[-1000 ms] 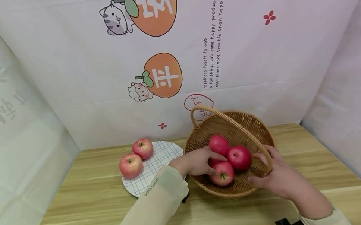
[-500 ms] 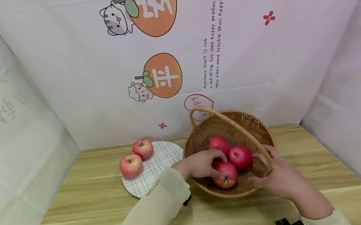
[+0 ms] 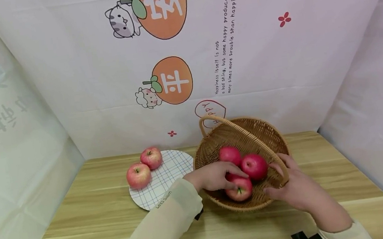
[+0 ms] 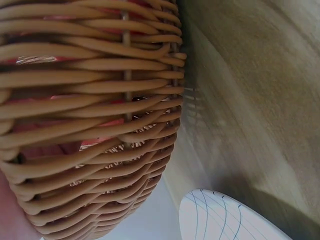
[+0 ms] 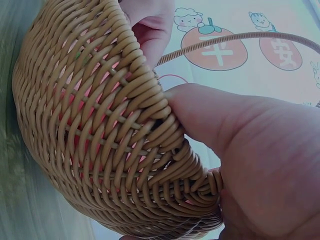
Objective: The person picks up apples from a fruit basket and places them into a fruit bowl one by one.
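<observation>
My left hand (image 3: 214,175) reaches over the left rim of a brown wicker basket (image 3: 271,131). Its thumb and fingers curve around the nearest red apple (image 3: 241,194). Behind that one lie two more apples, one at the back (image 3: 229,155) and another on the right (image 3: 254,166). With my right hand (image 3: 298,186) I grip the basket's right rim at the foot of the arched handle (image 3: 243,131). Seen from the right wrist, the thumb (image 5: 200,112) presses on the rim. In the left wrist view the woven wall (image 4: 90,120) hides most of the left hand.
Left of the basket lies a round white plate (image 3: 177,163) with a blue grid. Two pinkish apples, one in front (image 3: 139,175) and one behind (image 3: 151,158), sit at its left side. A printed white cloth (image 3: 259,55) stands behind the wooden table (image 3: 91,211).
The nearest apple has shifted slightly right and toward me, with my left hand still around it. The left fingers curled, then stretched further over it. The right hand keeps its hold on the basket.
</observation>
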`<state>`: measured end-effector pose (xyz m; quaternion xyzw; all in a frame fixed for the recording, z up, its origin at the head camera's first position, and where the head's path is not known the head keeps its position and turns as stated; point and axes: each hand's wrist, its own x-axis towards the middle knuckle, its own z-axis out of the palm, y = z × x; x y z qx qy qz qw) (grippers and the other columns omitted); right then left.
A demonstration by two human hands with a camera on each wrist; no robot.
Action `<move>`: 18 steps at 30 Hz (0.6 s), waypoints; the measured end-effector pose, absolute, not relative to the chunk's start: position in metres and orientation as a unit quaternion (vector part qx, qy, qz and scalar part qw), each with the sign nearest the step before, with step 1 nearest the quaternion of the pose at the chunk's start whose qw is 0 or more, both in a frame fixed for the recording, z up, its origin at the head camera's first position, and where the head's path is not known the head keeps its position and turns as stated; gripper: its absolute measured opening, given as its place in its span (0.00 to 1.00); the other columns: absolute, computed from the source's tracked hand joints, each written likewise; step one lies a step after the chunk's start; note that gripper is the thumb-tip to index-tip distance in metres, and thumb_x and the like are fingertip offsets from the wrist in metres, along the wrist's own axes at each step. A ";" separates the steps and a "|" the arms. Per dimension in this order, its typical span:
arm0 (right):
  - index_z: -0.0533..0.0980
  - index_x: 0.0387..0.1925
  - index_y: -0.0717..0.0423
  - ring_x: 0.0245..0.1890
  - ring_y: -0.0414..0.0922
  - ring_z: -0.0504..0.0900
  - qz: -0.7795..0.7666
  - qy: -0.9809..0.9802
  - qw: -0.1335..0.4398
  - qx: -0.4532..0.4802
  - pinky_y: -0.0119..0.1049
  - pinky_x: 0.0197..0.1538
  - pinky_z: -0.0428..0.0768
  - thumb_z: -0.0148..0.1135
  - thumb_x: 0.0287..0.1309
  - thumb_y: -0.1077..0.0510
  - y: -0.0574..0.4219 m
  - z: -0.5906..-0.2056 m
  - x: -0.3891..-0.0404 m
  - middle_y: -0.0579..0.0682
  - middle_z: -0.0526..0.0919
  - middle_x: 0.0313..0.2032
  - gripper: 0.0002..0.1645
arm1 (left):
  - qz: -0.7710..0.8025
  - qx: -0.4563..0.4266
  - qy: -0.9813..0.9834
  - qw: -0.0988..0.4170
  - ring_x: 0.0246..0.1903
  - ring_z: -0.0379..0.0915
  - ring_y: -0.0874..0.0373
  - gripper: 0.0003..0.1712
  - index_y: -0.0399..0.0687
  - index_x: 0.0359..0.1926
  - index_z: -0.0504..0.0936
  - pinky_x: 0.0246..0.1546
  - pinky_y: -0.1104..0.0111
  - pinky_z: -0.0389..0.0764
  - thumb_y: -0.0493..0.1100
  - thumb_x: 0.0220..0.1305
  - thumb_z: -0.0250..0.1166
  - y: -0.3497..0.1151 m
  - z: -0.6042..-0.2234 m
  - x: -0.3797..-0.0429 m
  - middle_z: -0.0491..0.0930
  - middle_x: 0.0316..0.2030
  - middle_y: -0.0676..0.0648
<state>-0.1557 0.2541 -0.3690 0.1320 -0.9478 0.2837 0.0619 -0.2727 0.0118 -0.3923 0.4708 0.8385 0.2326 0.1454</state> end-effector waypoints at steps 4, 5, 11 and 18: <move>0.62 0.69 0.69 0.48 0.57 0.77 0.288 -0.947 0.055 0.130 0.53 0.49 0.75 0.75 0.52 0.47 0.254 -0.368 -0.156 0.61 0.53 0.69 0.52 | 0.253 0.448 0.839 0.176 0.59 0.63 0.71 0.26 0.66 0.62 0.81 0.62 0.73 0.62 0.46 0.63 0.71 0.011 -0.392 -0.271 0.74 0.57 0.69; 0.60 0.70 0.69 0.48 0.57 0.77 0.287 -0.947 0.055 0.129 0.53 0.49 0.75 0.75 0.52 0.47 0.254 -0.368 -0.157 0.61 0.53 0.69 0.53 | 0.261 0.439 0.840 0.182 0.57 0.65 0.70 0.26 0.66 0.61 0.82 0.61 0.73 0.64 0.47 0.62 0.72 0.011 -0.392 -0.271 0.75 0.57 0.68; 0.58 0.70 0.71 0.56 0.66 0.73 0.284 -0.949 0.053 0.123 0.60 0.52 0.74 0.75 0.52 0.46 0.254 -0.368 -0.158 0.62 0.53 0.69 0.55 | 0.286 0.412 0.844 0.192 0.48 0.68 0.65 0.25 0.66 0.59 0.83 0.52 0.72 0.70 0.46 0.60 0.73 0.012 -0.392 -0.269 0.76 0.52 0.66; 0.54 0.71 0.74 0.60 0.73 0.67 0.295 -0.951 0.028 0.093 0.68 0.55 0.71 0.76 0.50 0.41 0.254 -0.368 -0.157 0.67 0.51 0.70 0.62 | 0.374 0.368 0.816 0.242 0.36 0.78 0.61 0.25 0.63 0.59 0.83 0.35 0.67 0.84 0.41 0.61 0.72 0.008 -0.384 -0.263 0.75 0.55 0.60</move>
